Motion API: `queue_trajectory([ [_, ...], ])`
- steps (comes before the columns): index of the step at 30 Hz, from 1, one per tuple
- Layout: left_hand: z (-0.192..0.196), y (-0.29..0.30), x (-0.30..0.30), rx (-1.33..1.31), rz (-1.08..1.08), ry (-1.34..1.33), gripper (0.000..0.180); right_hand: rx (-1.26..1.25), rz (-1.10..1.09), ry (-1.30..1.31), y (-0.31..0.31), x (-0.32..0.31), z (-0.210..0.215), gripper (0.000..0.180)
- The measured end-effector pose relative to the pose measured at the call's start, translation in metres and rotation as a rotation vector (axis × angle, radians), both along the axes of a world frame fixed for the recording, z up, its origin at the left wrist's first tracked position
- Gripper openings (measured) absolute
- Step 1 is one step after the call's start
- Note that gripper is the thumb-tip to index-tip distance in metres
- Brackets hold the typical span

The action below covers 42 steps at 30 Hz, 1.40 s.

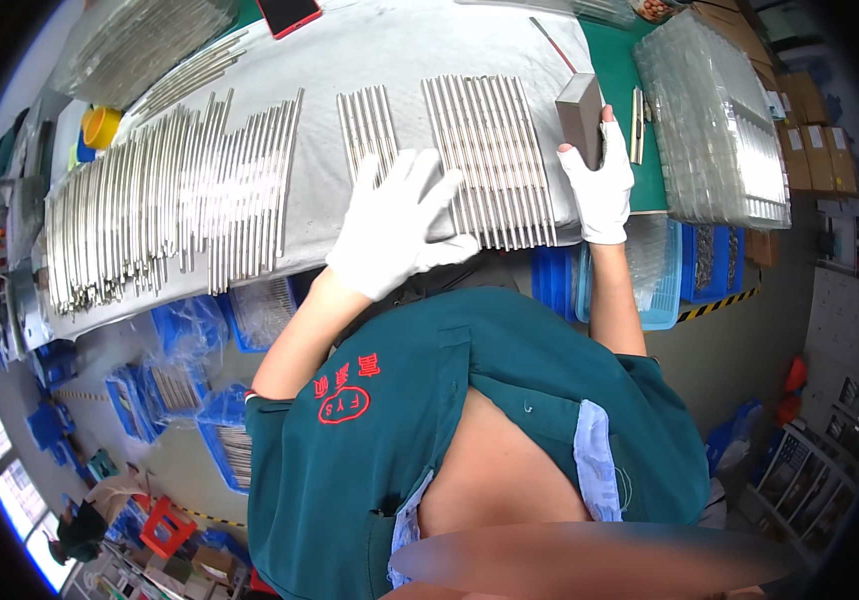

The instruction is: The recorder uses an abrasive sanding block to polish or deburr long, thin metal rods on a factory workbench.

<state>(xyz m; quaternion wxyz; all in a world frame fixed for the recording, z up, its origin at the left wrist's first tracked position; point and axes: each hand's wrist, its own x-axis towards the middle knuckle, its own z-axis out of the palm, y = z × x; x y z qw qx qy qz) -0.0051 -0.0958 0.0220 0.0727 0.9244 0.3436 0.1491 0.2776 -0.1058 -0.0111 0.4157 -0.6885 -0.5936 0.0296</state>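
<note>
Two gloved hands were at work over the grey cloth (510,40) on your bench. Your left hand (395,228) lay flat with its fingers spread wide, resting on the near ends of a tidy row of metal rods (490,150) and touching a narrower group of rods (368,125) just beside it. Your right hand (600,180) was wrapped around a grey rectangular block (580,118), thumb and fingers pressed against its sides, holding it upright at the right edge of the tidy row, near the far ends of the rods.

To your left, a much larger batch of rods (150,210) lay fanned and less even across the cloth, with more bundled in clear plastic (140,40) at the far corner. A yellow tape roll (102,125) sat beside that corner, and a red phone (288,14) lay at the far edge of the cloth. On your right, stacked clear plastic trays (715,120) stood on the green mat (640,110), well apart from the block. Brown cartons with pale square labels (815,150) were lined up beyond the trays. Below the bench edge, blue bins (640,270) held bagged parts, and a yellow-and-black striped strip (720,303) ran along the floor beside them.
</note>
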Motion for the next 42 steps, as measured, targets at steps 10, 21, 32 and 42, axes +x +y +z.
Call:
queue_trajectory([
  [10,-0.013,0.014,0.036,0.093,-0.156,-0.039,0.076,0.028,0.008,-0.058,0.000,0.002,-0.004,0.080],
  [21,-0.005,-0.003,-0.007,0.004,-0.008,0.073,0.079,0.050,-0.008,-0.101,0.001,0.003,-0.005,0.081],
  [32,-0.017,0.009,0.039,0.009,-0.155,-0.048,0.083,0.100,-0.006,-0.126,0.003,0.002,-0.009,0.081],
  [42,0.008,0.008,0.021,-0.035,-0.097,0.120,0.079,0.107,-0.014,-0.137,0.001,0.004,-0.010,0.081],
])
